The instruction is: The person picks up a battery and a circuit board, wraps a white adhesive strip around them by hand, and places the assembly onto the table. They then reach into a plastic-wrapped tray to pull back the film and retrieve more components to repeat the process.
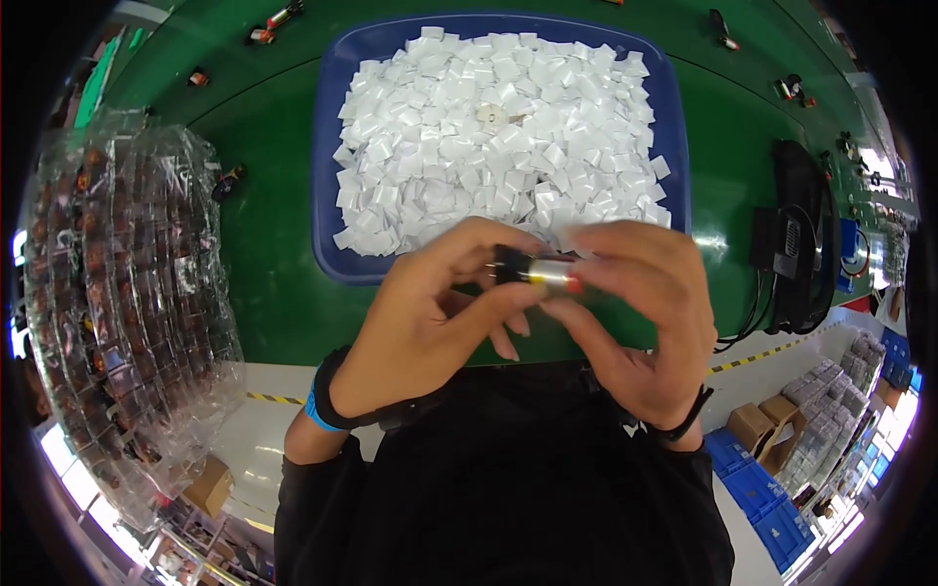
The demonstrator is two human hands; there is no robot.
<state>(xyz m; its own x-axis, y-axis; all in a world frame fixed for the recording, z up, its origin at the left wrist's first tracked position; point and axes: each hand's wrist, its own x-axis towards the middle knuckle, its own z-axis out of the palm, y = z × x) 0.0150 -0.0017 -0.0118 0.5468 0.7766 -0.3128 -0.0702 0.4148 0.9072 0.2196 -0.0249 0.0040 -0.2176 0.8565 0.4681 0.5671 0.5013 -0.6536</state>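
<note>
Between the thumb and fingers of my left hand (430, 303) is a small cylindrical part (553, 274), with a black end, a silver middle and a red tip. It lies roughly level, its red tip toward the right. My right hand (650, 308) curves around that red end, thumb below and fingers above. Those fingers are smeared by motion, so whether they grip the part cannot be made out. Just beyond both hands stands a blue tray (322, 186) heaped with small white square pieces (420, 146). A pale round disc (490, 115) rests on the heap.
Clear plastic blister trays (127, 293) are stacked at the left of the green table (264, 293). Small black and red parts (230, 183) are scattered on the tabletop. A black device (796, 234) with cables stands at the right. Blue crates (762, 498) and cartons (752, 425) are on the floor.
</note>
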